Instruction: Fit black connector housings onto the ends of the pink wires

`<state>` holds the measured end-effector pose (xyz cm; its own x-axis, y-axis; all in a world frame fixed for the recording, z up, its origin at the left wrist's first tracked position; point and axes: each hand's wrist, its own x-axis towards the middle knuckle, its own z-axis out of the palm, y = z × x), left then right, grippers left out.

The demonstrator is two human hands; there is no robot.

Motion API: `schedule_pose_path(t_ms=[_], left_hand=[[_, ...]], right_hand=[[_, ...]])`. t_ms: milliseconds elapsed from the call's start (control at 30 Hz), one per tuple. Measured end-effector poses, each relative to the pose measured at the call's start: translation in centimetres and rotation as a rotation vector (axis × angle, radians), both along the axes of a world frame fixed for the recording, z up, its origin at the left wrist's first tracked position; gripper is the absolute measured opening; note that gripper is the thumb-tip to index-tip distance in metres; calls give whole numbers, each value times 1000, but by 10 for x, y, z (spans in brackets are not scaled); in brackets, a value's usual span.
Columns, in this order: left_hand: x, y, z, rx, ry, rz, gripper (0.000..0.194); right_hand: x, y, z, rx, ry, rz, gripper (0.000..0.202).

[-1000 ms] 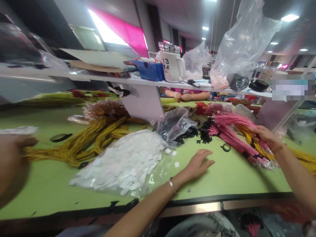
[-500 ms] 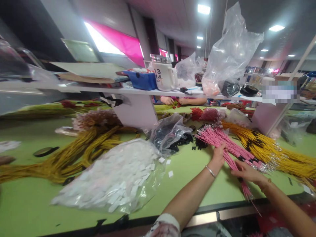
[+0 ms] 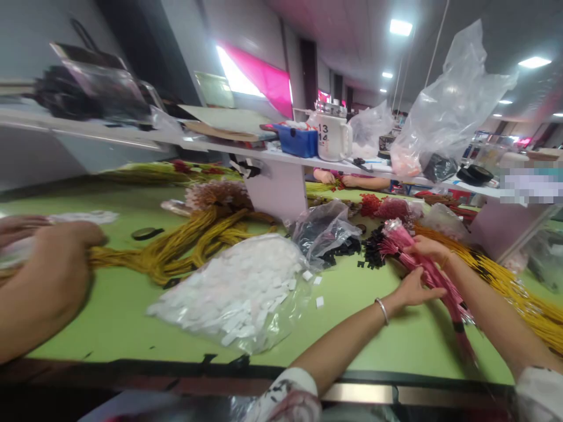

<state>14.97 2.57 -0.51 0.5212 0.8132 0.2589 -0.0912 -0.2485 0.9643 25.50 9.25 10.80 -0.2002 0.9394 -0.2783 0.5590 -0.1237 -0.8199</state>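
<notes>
A bundle of thin pink wires (image 3: 449,294) with black bands slants over the green table, silvery tips at its far end. My left hand (image 3: 416,287), with a bangle on the wrist, grips the bundle at mid-length, thumb along its near side. My right hand (image 3: 430,249) reaches over from the right and holds the wires higher up, close to the far end; its fingertips are partly hidden among them. Small black clips (image 3: 373,249) lie beside that far end. Right of the bundle is a pile of yellow wires (image 3: 505,285) with silvery ends.
A clear bag of small white pieces (image 3: 237,287) lies left of my arms, with a bag of black parts (image 3: 325,231) behind it. Olive-yellow wires (image 3: 176,252) stretch left toward another person's arm (image 3: 53,281). A shelf (image 3: 281,153) spans the table, carrying a white mug (image 3: 333,138).
My right hand has moved from the near part of the pink bundle to its far end. My left hand has shifted nearer along it. The view has swung left, bringing another person's arm in.
</notes>
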Motion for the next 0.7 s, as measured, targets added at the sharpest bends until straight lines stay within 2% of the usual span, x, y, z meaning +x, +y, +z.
schedule_pose_path(t_ms=[67, 133, 200, 267, 300, 367, 433, 500, 533, 600, 700], left_hand=[[-18, 5, -9, 154, 134, 50, 62], [-30, 12, -15, 254, 207, 132, 59], [-33, 19, -17, 295, 200, 174, 53], [-28, 25, -12, 253, 120, 164, 50], [-24, 26, -7, 194, 56, 140, 51], [-16, 27, 5, 4, -115, 15, 57], [-11, 24, 17, -243, -332, -175, 63], [-8, 18, 25, -486, -539, -297, 62], [-7, 15, 28, -587, -621, -308, 60], [-6, 8, 29, -721, -753, -239, 60], [-6, 2, 27, -782, -882, 13, 60]], right_hand=[[17, 2, 6, 5, 160, -32, 41], [35, 3, 12, -29, 145, -49, 42], [47, 2, 17, -54, 58, -78, 45], [52, 0, 21, -119, 69, -19, 48], [52, -2, 22, -158, 116, 37, 49], [49, -5, 21, -198, 182, 112, 50], [42, -10, 15, -142, 169, 66, 47], [31, -15, 2, -141, 196, 59, 46], [26, -17, -6, -135, 244, 57, 45], [14, -22, -25, -46, 381, 48, 40], [-2, -22, -52, 64, 450, 22, 40]])
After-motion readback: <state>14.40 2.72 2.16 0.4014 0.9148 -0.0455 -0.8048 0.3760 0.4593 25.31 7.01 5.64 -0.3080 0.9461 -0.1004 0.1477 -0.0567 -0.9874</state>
